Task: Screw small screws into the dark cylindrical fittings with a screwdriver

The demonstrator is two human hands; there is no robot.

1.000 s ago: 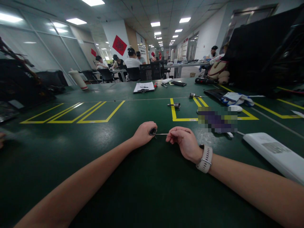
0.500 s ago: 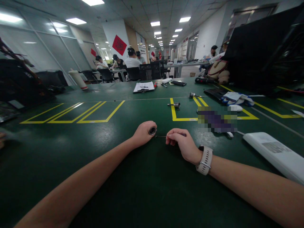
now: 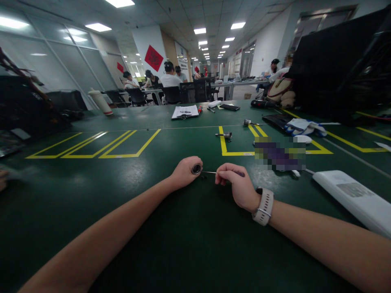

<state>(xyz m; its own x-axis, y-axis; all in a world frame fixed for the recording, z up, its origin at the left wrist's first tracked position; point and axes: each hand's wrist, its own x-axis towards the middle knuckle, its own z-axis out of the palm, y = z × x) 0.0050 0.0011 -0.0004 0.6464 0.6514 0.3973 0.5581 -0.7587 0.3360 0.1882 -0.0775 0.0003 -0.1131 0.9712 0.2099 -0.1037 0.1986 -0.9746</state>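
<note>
My left hand (image 3: 185,173) is closed around a metal part with a round, hollow end (image 3: 196,169) facing me; the rest of it is hidden in the fist. My right hand (image 3: 233,181) grips a screwdriver (image 3: 209,172), its thin shaft pointing left and its tip at the right side of the metal part. Whether the tip touches a screw is too small to tell. Small dark bits (image 3: 204,177) lie on the green table just below the shaft. Farther off, one metal part with a cup-shaped end (image 3: 225,135) rests by the yellow tape, and another metal part (image 3: 249,122) lies behind it.
A white power strip-like box (image 3: 351,199) lies at the right, near my forearm. Beyond my right hand are a blurred purple item (image 3: 279,154) and white-blue gloves (image 3: 305,127). A clipboard (image 3: 185,112) and phone (image 3: 229,107) lie at the back. Several people sit farther away.
My right hand has shifted slightly right and up with the screwdriver, whose shaft is now tilted up toward the metal part. Small dark bits show on the table below. My left hand barely moved.
</note>
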